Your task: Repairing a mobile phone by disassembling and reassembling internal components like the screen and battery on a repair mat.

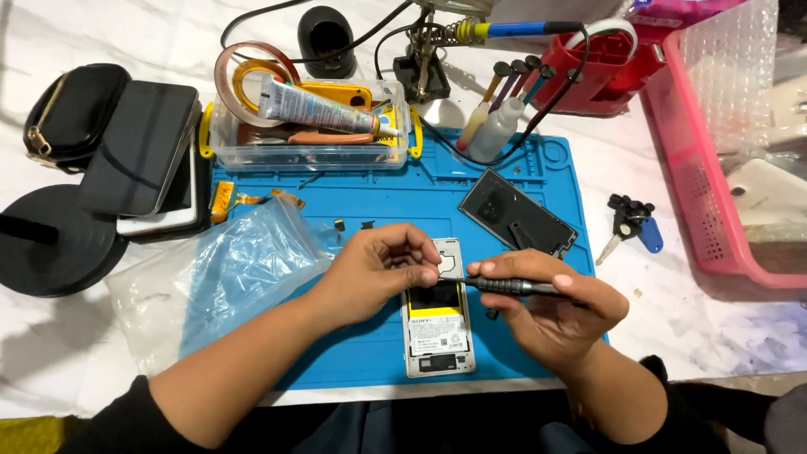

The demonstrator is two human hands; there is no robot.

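Right hand (551,307) grips a slim dark metal screwdriver (513,286), tip probably at a screw in the opened white phone (437,324); left hand (378,269) pinches its frame, calling for steady alignment.

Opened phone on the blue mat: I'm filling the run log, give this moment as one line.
left hand: steadies opened phone | right hand: holds screwdriver, tip at phone | blue mat
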